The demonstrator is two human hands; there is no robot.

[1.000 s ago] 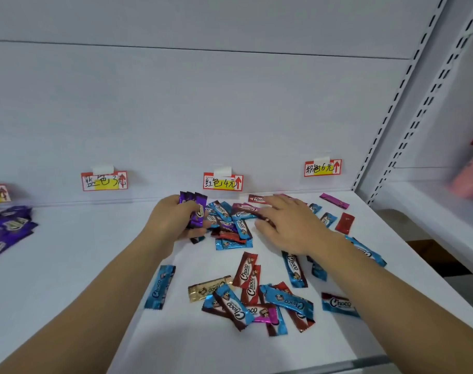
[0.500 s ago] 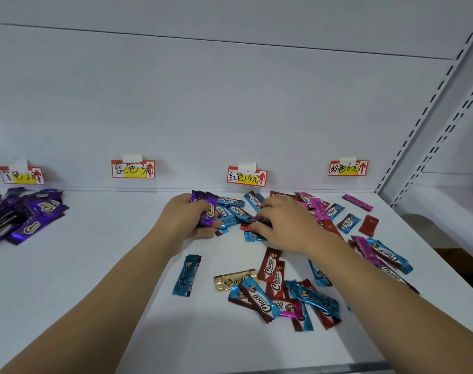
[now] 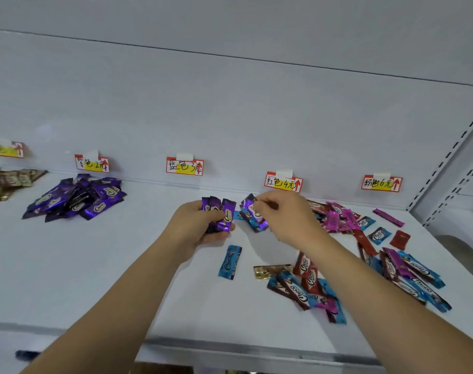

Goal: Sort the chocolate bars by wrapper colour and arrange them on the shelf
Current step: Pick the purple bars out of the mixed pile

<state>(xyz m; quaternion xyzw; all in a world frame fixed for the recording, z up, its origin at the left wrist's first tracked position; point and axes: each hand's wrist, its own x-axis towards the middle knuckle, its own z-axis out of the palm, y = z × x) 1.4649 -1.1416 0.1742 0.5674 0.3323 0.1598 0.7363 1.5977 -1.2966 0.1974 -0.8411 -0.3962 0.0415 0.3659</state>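
Observation:
My left hand (image 3: 196,228) grips a small bunch of purple bars (image 3: 220,215) above the white shelf (image 3: 95,265). Just to its right, my right hand (image 3: 286,217) pinches one more purple bar (image 3: 252,211) lifted off the mixed heap. A sorted pile of purple bars (image 3: 76,198) lies at the back left under a price tag (image 3: 92,163). A single blue bar (image 3: 230,261) and a gold bar (image 3: 270,271) lie in front of my hands. Mixed red, blue and pink bars (image 3: 337,220) spread to the right.
Price tags line the back wall: blue (image 3: 185,166), red (image 3: 283,182), pink (image 3: 381,183). A pile of gold-brown bars (image 3: 8,182) sits at the far left. The shelf upright (image 3: 445,171) with slots bounds the right side. The shelf's metal front edge (image 3: 256,349) runs below.
My right hand has lifted a purple bar out of the mixed heap and moved it left toward my left hand. The view has swung left, bringing the purple and gold piles into sight.

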